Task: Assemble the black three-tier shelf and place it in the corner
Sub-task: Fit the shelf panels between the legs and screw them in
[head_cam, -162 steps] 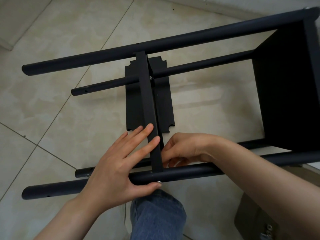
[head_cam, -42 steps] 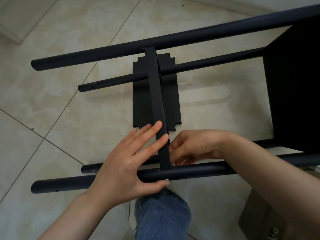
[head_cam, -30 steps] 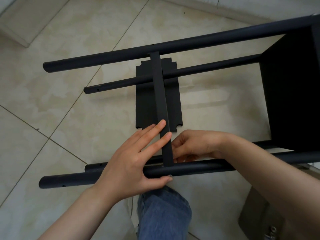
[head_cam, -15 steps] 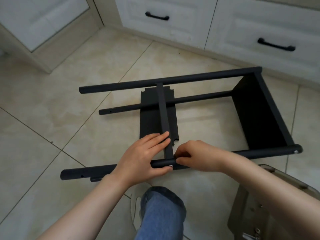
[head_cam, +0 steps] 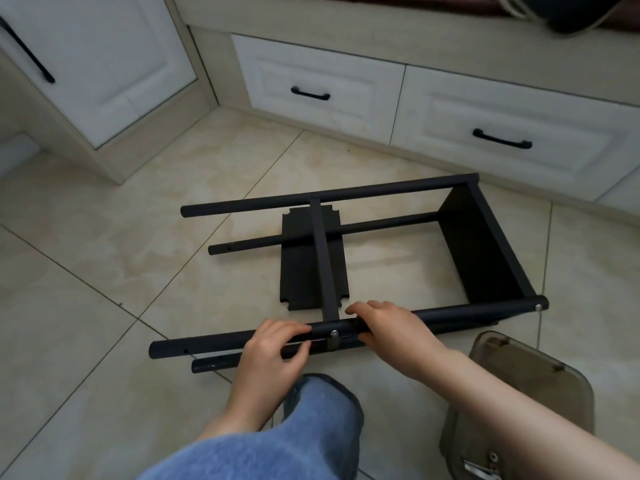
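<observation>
The black shelf frame (head_cam: 381, 194) lies on its side on the tiled floor, its four round poles running left to right. One black panel (head_cam: 485, 247) closes its right end. A middle panel stands edge-on (head_cam: 323, 258) between the poles. A loose flat black panel (head_cam: 301, 265) lies on the floor under it. My left hand (head_cam: 273, 355) curls around the near top pole (head_cam: 194, 348) left of a silver screw (head_cam: 334, 333). My right hand (head_cam: 391, 330) grips the same pole just right of the screw.
White drawers with black handles (head_cam: 502, 142) line the far wall, and a white cabinet (head_cam: 104, 74) stands at the left, forming a corner. A translucent brown container (head_cam: 519, 393) sits at my right. My jeans-clad knee (head_cam: 311, 427) is at the bottom centre.
My view has pulled back and up, so the whole frame and the cabinets show. Both hands moved from the middle panel's near end onto the near top pole.
</observation>
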Tool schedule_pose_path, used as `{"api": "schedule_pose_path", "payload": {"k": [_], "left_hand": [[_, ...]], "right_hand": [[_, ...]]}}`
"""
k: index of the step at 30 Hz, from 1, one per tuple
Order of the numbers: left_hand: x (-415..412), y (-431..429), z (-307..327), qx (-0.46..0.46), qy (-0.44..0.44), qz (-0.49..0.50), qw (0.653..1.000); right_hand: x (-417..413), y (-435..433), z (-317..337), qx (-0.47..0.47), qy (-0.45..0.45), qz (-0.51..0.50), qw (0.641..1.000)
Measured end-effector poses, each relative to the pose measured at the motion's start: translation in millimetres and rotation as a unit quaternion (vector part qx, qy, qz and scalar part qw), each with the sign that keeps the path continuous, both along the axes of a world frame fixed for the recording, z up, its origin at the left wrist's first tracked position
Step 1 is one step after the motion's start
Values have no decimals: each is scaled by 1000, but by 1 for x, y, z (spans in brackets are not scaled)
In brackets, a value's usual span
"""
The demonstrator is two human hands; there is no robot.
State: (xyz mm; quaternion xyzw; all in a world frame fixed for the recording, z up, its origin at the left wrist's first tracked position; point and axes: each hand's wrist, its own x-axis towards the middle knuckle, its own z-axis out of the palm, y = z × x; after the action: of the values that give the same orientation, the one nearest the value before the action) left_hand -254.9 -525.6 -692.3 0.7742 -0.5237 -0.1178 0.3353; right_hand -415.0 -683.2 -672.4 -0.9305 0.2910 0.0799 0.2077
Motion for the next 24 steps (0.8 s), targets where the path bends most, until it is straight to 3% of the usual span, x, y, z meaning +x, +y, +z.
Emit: {"api": "schedule_pose_path", "payload": {"k": [3, 5, 6, 8, 9, 11, 15, 24], "left_hand": [[-7, 15, -1, 47, 100, 55, 992], [-9, 16, -3, 136, 274, 137, 942], [-8, 15, -6, 150, 386, 189, 890], [-5, 8, -11, 109, 598, 278, 744], [-2, 5, -12, 71, 669, 303, 675], [4, 2, -14, 8, 736, 323, 594], [9, -7, -13, -45, 762, 336, 552], [12, -15, -2, -42, 770, 339, 539]], "right_hand": [[-1, 2, 0, -5, -5, -7, 1000], [0, 2, 0, -6, -6, -9, 1000], [-1, 2, 0, -6, -5, -9, 1000], [0, 2, 0, -4, -6, -13, 1000], [0, 2, -1, -2, -6, -16, 1000], [0, 2, -2, -1, -4, -19, 1000], [1, -1, -5, -7, 4, -17, 1000], [1, -4, -8, -23, 20, -10, 999]]}}
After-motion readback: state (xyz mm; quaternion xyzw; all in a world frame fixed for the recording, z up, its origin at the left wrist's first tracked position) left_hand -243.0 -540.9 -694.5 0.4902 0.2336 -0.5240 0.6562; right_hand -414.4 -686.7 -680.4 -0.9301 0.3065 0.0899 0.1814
